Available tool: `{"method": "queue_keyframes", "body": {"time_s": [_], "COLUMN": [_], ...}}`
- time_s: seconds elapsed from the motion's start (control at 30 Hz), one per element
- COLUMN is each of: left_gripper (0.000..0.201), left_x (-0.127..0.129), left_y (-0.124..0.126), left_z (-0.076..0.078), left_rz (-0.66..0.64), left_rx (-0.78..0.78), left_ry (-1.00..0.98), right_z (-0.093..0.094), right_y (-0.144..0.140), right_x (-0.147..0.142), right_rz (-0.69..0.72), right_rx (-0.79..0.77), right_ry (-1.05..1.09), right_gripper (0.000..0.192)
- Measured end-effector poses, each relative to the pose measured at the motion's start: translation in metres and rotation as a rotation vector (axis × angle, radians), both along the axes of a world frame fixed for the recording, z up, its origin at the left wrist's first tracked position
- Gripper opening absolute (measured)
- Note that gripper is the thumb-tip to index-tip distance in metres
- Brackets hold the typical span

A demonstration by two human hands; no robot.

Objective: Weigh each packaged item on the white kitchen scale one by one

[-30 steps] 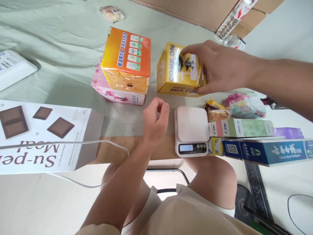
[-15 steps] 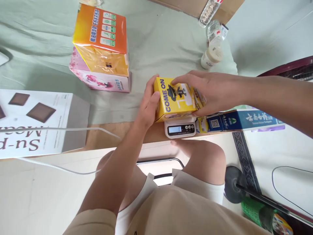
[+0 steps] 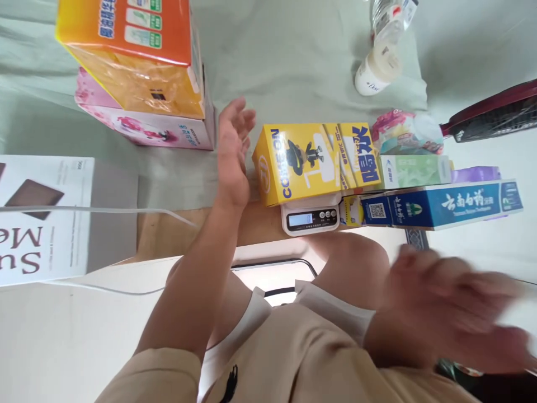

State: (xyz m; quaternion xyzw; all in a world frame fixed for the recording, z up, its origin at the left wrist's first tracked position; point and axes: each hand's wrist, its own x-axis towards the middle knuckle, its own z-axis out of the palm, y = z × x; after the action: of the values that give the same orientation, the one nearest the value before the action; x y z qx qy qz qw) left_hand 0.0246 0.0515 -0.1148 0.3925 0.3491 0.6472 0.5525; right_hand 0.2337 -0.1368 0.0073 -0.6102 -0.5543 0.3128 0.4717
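Note:
A yellow box printed "COME ON" rests on a small white digital scale, whose lit display and buttons show at the front edge. The digits are too small to read. My left hand is just left of the box, apart from it, with loosely curled fingers and nothing in them. Low on the right, beyond the table edge and above my knee, my right hand is blurred by motion. Its fingers and thumb look spread, and I see nothing held in it.
Right of the scale lie a blue toothpaste box, a green box and a colourful packet. A white jar stands behind. At left are an orange pack on a pink box, a white box and a white cable.
Both hands have let go of the yellow box, leaving it on the scale. My left hand moved slightly left; my right hand swung down and right, off the table. The view shifted closer.

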Motion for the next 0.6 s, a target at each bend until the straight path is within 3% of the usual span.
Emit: {"method": "queue_keyframes", "body": {"time_s": [0.07,0.17,0.47,0.53,0.6], "left_gripper": [0.059,0.053,0.06,0.06,0.06], "left_x": [0.001,0.004,0.011,0.009,0.008], "left_y": [-0.003,-0.006,-0.009,-0.008,-0.007], "left_z": [0.001,0.004,0.015,0.013,0.011], "left_rz": [-0.046,-0.093,-0.243,-0.245,-0.229], "left_rx": [-0.002,0.0,-0.129,-0.134,-0.128], "left_ry": [-0.019,-0.026,-0.073,-0.047,-0.042], "right_z": [-0.024,-0.038,-0.041,-0.032,-0.008], "right_y": [-0.014,-0.016,-0.018,-0.021,-0.017], "right_x": [-0.016,-0.028,-0.013,-0.007,0.004], "right_rz": [-0.106,0.098,0.18,0.259,0.392], "right_rx": [0.145,0.032,-0.044,-0.081,-0.079], "right_ry": [0.392,0.603,0.506,0.418,0.219], "right_gripper": [0.029,0.023,0.017,0.016,0.017]}}
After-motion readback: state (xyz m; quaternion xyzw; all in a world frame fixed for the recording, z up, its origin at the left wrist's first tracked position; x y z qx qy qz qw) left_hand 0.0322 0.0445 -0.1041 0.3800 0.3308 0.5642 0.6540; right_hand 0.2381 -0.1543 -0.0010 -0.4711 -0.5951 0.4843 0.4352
